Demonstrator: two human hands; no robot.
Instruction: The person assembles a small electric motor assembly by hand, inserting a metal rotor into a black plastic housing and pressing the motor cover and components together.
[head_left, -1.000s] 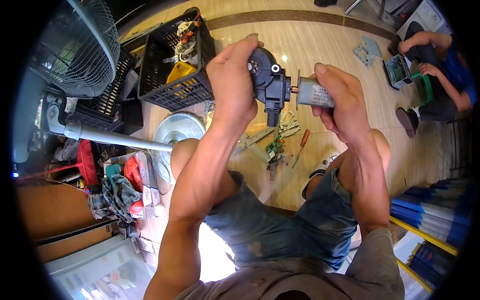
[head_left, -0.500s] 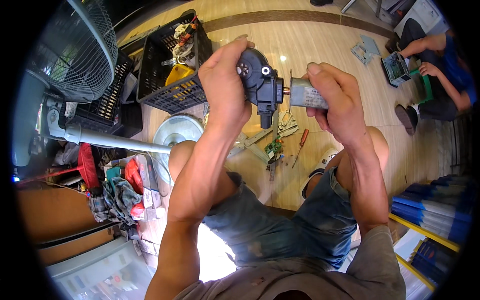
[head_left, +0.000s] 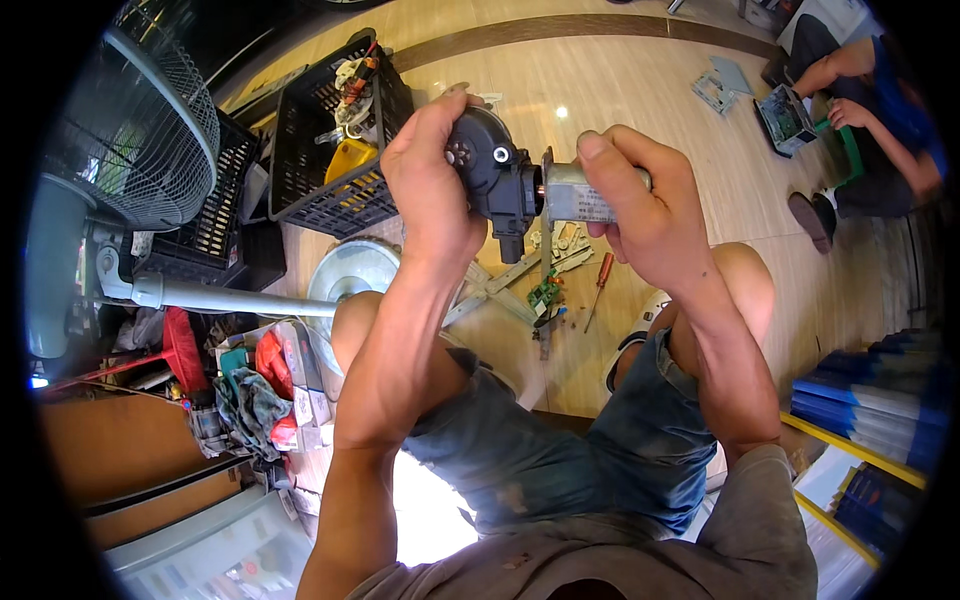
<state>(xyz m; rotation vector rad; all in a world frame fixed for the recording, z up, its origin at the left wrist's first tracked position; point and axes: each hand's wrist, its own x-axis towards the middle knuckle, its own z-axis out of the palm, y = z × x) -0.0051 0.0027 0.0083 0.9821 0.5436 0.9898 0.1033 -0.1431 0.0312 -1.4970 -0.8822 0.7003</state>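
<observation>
My left hand (head_left: 428, 190) grips black housing (head_left: 490, 175), right hand (head_left: 655, 205) clasps silver motor (head_left: 580, 197): pieces aligned, copper-coloured shaft (head_left: 541, 190) showing, gap not closed.

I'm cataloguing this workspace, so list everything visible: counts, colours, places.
Rounded plastic housing: 1, black, upper centre
Boxy metal part: 1, silver-grey, right of housing
Red-handled screwdriver: 1, red, floor
Small circuit board: 1, green, left of screwdriver
Perforated plastic crates: 2, black, upper left
Caged fan: 1, grey-blue, left
Round base: 1, pale, left of centre
Stacked packages: several, blue, lower right
Seated co-worker: 1, in blue, upper right
Opened device: 1, dark, by co-worker
Left hand: 1, bare, on housing
Right hand: 1, bare, on metal part
</observation>
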